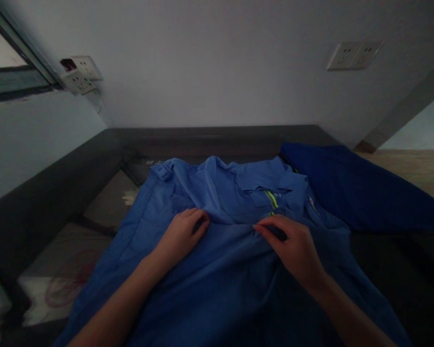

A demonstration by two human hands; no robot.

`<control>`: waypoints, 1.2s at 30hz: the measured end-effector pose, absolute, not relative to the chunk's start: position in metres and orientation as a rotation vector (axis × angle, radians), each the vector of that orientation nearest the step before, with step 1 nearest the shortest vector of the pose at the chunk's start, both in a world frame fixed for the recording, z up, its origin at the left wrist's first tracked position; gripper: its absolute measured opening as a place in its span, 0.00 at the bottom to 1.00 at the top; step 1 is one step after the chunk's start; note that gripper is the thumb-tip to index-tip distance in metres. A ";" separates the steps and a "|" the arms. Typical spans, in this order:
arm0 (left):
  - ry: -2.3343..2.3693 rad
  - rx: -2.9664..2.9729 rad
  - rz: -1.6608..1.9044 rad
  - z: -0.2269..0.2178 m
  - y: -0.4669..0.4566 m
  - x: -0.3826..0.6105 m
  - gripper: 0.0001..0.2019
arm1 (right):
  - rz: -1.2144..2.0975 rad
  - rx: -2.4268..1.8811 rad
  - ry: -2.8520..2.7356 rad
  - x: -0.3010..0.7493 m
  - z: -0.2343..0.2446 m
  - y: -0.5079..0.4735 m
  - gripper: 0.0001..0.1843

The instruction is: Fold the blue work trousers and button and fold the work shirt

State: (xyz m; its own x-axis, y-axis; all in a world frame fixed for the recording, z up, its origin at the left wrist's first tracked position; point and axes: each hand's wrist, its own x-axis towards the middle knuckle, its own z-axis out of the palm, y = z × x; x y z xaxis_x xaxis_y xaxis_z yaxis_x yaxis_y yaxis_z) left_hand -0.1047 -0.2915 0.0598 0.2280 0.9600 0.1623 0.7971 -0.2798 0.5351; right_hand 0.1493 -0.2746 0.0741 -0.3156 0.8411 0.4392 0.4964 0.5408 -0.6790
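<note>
Spread over dark furniture (217,134), as a blue garment (202,289): seems soft, light and limp, quick to crease, hardly fragile, best taken by a raised fold or seam. With the right hand (296,243), pinched closed in a fingertip grip on a fold near yellow-green trim (272,198); with the left hand (184,233), curled against the cloth, cannot tell whether gripping. Beside it, darker blue fabric (354,190).

And there's open room between the left hand (184,234) and right hand (292,243), above the blue garment (210,279); the wall (217,72) blocks beyond!
</note>
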 end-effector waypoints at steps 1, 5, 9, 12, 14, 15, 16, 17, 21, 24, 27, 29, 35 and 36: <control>1.603 2.166 0.640 0.061 -0.292 -0.104 0.07 | 0.538 -1.092 -1.972 0.151 0.075 -0.273 0.11; 1.551 2.144 0.648 0.072 -0.295 -0.100 0.06 | 0.506 -1.150 -1.959 0.157 0.077 -0.268 0.12; 1.493 2.099 0.732 0.077 -0.297 -0.096 0.04 | 0.453 -1.242 -1.944 0.169 0.076 -0.259 0.13; 1.475 2.094 0.823 0.072 -0.299 -0.088 0.04 | 0.349 -1.379 -1.929 0.184 0.072 -0.248 0.13; 1.488 2.102 0.853 0.066 -0.300 -0.081 0.03 | 0.300 -1.461 -1.962 0.193 0.068 -0.241 0.12; 1.496 2.099 0.846 0.063 -0.301 -0.078 0.02 | 0.281 -1.480 -2.001 0.194 0.067 -0.240 0.10; 1.502 2.089 0.827 0.059 -0.302 -0.075 0.01 | 0.249 -1.483 -2.048 0.194 0.066 -0.240 0.09; 1.507 2.073 0.797 0.056 -0.302 -0.073 0.01 | 0.195 -1.472 -2.096 0.192 0.066 -0.241 0.07; 1.500 2.024 0.711 0.046 -0.305 -0.070 0.04 | -0.067 -1.257 -2.192 0.166 0.072 -0.263 0.11; 1.455 2.026 0.828 0.044 -0.308 -0.070 0.05 | 0.011 -0.969 -2.223 0.143 0.076 -0.284 0.14; 1.406 1.995 0.940 0.048 -0.313 -0.069 0.05 | 0.197 -0.876 -2.257 0.130 0.074 -0.295 0.15; 1.380 1.941 0.954 0.053 -0.316 -0.067 0.05 | 0.312 -0.935 -2.244 0.127 0.071 -0.296 0.13; 1.312 1.702 1.053 0.058 -0.319 -0.063 0.05 | 0.771 -1.102 -2.151 0.129 0.066 -0.292 0.09; 1.311 1.665 1.081 0.057 -0.319 -0.063 0.06 | 0.866 -1.111 -2.138 0.129 0.066 -0.292 0.08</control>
